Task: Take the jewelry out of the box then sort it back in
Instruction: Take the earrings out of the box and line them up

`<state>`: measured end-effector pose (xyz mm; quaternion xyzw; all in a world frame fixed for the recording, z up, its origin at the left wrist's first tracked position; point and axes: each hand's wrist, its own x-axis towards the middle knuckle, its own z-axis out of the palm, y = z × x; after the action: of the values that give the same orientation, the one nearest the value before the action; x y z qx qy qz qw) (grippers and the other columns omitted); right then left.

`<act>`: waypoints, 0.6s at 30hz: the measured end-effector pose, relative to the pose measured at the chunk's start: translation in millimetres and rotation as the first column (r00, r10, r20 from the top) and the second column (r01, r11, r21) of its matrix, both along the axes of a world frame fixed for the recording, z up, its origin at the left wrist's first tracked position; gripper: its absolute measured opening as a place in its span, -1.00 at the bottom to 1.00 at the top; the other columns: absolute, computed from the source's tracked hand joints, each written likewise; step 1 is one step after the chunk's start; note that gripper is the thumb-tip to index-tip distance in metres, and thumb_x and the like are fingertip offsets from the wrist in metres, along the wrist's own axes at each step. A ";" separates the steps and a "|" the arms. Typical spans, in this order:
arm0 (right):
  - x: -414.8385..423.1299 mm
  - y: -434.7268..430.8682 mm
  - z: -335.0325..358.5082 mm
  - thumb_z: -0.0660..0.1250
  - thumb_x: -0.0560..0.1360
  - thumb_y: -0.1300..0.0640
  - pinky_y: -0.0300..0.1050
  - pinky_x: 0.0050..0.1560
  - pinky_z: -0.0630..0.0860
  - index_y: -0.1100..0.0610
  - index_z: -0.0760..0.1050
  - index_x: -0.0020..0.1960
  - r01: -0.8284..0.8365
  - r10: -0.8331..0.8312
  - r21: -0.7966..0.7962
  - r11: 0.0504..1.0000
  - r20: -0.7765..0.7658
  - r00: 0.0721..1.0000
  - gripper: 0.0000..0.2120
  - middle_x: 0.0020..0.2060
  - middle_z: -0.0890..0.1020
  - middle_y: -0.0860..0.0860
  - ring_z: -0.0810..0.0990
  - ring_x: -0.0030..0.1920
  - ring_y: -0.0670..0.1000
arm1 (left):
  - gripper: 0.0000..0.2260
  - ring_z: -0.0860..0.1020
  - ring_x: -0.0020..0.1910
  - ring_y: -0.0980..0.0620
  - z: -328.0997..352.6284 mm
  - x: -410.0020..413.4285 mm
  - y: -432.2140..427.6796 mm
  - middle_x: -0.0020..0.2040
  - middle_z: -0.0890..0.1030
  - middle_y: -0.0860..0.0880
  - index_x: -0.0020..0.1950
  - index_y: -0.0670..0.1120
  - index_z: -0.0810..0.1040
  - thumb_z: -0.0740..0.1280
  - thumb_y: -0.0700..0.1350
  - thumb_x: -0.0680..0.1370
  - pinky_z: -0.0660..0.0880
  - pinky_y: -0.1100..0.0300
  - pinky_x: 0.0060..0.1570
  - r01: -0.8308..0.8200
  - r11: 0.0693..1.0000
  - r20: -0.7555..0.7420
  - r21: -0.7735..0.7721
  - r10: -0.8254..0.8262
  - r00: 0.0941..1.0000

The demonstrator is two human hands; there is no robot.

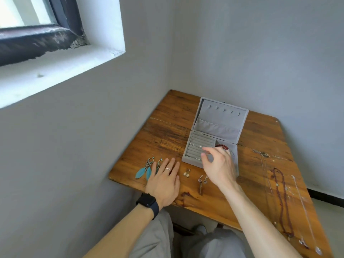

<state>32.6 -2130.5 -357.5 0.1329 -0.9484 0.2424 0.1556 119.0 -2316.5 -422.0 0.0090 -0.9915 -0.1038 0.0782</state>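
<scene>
Grey jewelry box (220, 127) open toward the far edge of the bench (167, 131), lid leaning back, slotted rows on the left of its base and an open compartment on the right. In the rows, a few small studs (195, 145); in the compartment, a red bead bracelet (221, 146), partly hidden behind the right hand (219, 166). Right hand above the near right part of the box, fingers curled, thumb and forefinger drawn close over the rows: grip narrow (anything tiny pinched there too blurred to tell). Left hand (163, 181) flat on the bench toward the near left corner, fingers straight, grip wide and holding nothing, a ring (167, 169) on one finger and a dark watch (148, 202) at the wrist. Just left of it, two turquoise feather earrings (147, 168), one partly covered by the fingers. Between the hands along the near edge, a pale drop pair (186, 174) and, beside it, a smaller dangling pair (202, 179). Along the right edge, well apart from the box, a dark bead necklace (283, 198) with thin chains (305, 207) on either side. Grey walls behind, a window (37, 34) up left.
</scene>
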 end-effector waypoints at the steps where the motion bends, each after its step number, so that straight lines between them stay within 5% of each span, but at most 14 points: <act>1: -12.5 -6.3 2.9 0.31 0.58 -0.04 -0.10 -0.03 0.44 -0.02 0.61 0.25 -0.013 0.011 0.062 0.998 0.026 1.000 -0.72 0.15 0.63 -0.04 0.48 0.17 0.07 | -0.45 0.06 0.60 0.03 -0.2 1.0 -1.1 0.62 0.16 0.07 0.63 0.05 0.13 -0.16 0.13 0.64 -0.12 -0.15 0.55 -0.004 1.000 0.005 0.012 0.004 1.000; 9: -68.7 -48.0 6.0 0.22 0.63 -0.09 0.07 0.22 0.42 -0.11 0.57 0.32 -0.052 -0.022 0.395 0.917 0.182 0.983 -0.68 0.32 0.56 -0.03 0.39 0.31 0.12 | -0.46 0.03 0.61 0.00 5.9 4.8 -2.9 0.62 0.14 0.04 0.63 0.03 0.13 -0.11 0.13 0.65 -0.21 -0.19 0.54 -0.010 0.997 -0.006 0.077 0.010 1.000; 18: -68.2 -55.6 6.8 0.37 0.56 -0.02 0.07 0.19 0.49 -0.03 0.67 0.11 -0.035 -0.011 0.351 0.936 0.130 0.991 -0.82 0.14 0.65 0.02 0.44 0.25 0.13 | -0.47 0.09 0.60 -0.02 2.9 4.6 -3.2 0.60 0.21 0.01 0.60 0.00 0.21 -0.03 0.11 0.64 -0.18 -0.20 0.54 -0.011 0.995 -0.038 0.097 0.015 0.999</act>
<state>-35.7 -2186.1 -350.7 0.1483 -0.9837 0.0778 0.0658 123.6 -2319.7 -419.1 0.0171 -0.9835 -0.1514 0.0976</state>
